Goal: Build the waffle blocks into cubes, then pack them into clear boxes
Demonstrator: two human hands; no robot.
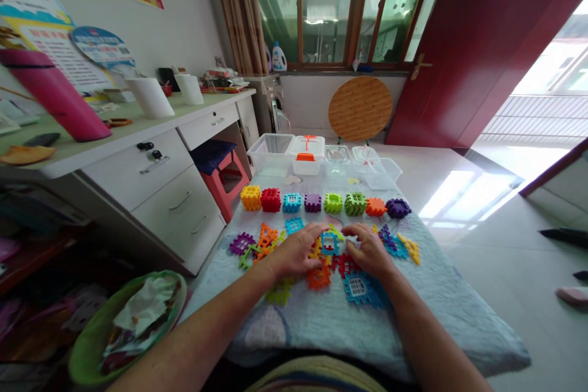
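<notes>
Interlocking plastic building panels lie loose in front of me on the cloth-covered table. My left hand (301, 250) curves its fingers and thumb around a blue square panel (329, 243) with a light opening, beside a yellow piece (315, 248). To the right, my right hand (369, 249) has its thumb and fingers apart, close to the blue panel with a visible gap. A red panel (345, 264) lies between the hands, and an orange panel (319, 278) is below the left one. Near my right wrist rests a blue window panel (361, 289).
Beyond the hands runs a row of assembled cubes, from a yellow cube (250, 198) to a dark purple cube (398, 208). Clear plastic boxes (271, 156) stand at the far end. Left are a desk (133, 187), a stool (225, 177) and a green waste basket (87, 324).
</notes>
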